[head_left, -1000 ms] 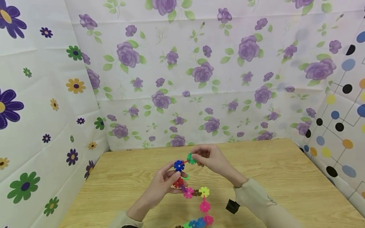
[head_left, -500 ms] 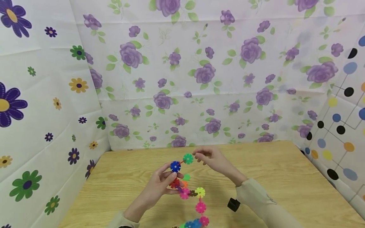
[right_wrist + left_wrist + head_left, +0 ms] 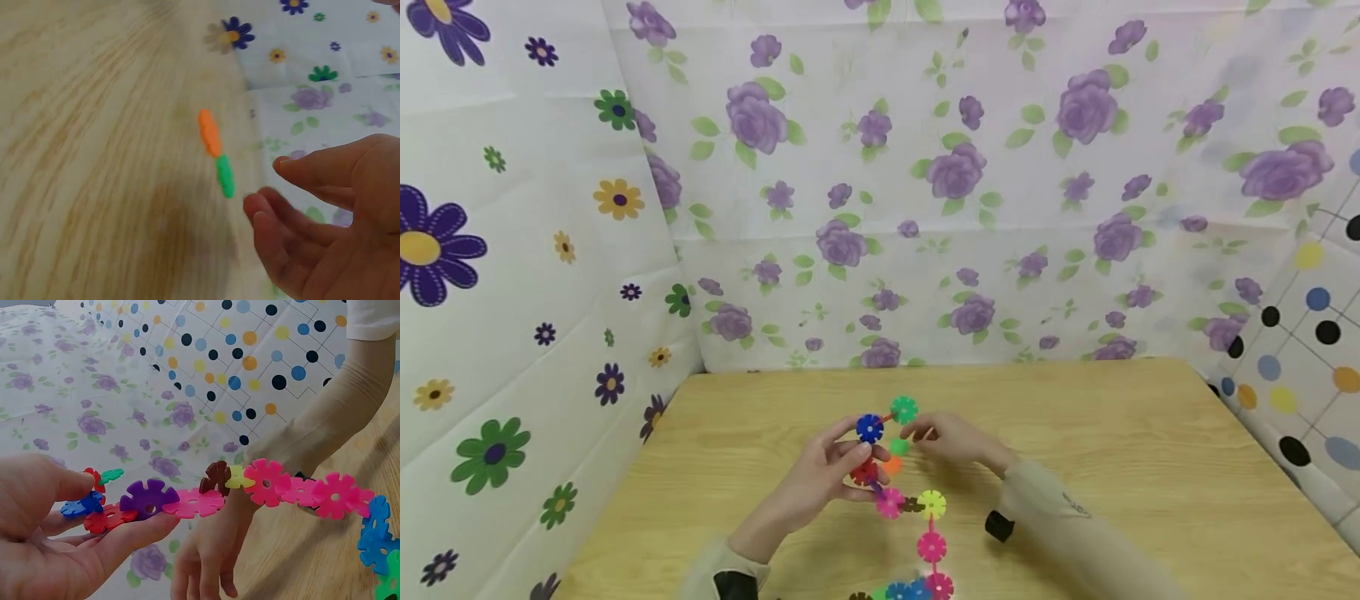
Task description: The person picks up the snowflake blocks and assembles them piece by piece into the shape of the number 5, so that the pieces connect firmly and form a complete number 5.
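Note:
A chain of snowflake discs (image 3: 932,547) in several colours runs from my left hand (image 3: 827,471) toward the table's front. My left thumb and fingers pinch it around the red disc (image 3: 863,472) and blue disc (image 3: 869,428). At the chain's upper end, a teal-green disc (image 3: 903,409) sticks out past the blue one. My right hand (image 3: 953,439) holds nothing, its fingers loosely bent and spread from the thumb. Beside its fingertips on the table lie an orange disc (image 3: 209,132) and a light green disc (image 3: 225,176), touching end to end. Left fingers partly hide the red disc.
The wooden table (image 3: 1075,433) extends to a flowered cloth (image 3: 887,208) hung behind it. Patterned cloths also line the left and right sides. A black object (image 3: 999,526) shows by the right sleeve. Blue discs (image 3: 910,590) of the chain lie at the front edge.
My right hand has let go of the teal-green disc and moved down toward the loose orange and green discs. The left hand still holds the chain, and the head view has shifted slightly.

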A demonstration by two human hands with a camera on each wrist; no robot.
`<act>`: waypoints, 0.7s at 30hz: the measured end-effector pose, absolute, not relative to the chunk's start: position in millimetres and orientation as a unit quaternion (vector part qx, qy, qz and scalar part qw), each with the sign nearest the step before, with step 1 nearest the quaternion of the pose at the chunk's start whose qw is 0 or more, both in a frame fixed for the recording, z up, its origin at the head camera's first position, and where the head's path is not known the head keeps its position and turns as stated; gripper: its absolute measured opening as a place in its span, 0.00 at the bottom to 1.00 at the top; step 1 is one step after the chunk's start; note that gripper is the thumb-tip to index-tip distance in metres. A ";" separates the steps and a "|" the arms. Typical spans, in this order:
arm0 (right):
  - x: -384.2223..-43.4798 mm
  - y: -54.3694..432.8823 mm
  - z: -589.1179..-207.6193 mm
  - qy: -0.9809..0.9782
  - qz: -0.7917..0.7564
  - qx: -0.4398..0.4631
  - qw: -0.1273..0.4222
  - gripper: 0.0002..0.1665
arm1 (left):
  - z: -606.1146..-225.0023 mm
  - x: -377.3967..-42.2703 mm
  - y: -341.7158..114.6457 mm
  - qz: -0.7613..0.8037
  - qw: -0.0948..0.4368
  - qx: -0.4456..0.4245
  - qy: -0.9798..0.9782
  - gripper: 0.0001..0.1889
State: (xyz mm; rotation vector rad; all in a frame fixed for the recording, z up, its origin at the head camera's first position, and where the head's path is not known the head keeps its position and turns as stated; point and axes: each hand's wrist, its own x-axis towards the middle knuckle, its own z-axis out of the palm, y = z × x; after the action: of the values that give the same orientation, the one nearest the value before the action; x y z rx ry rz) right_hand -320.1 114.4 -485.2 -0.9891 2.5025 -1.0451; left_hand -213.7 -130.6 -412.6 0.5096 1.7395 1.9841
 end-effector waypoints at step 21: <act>-341.4 89.0 -495.1 0.910 -0.259 -0.291 0.143 0.09 | -408.9 -220.5 -129.4 0.724 0.206 0.207 0.625 0.27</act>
State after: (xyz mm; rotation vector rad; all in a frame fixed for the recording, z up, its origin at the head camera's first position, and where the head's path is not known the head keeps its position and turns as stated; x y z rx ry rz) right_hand -341.4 89.0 -495.1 -0.8404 2.6231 -0.7468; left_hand -220.5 -129.4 -408.9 0.5759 1.7408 2.0173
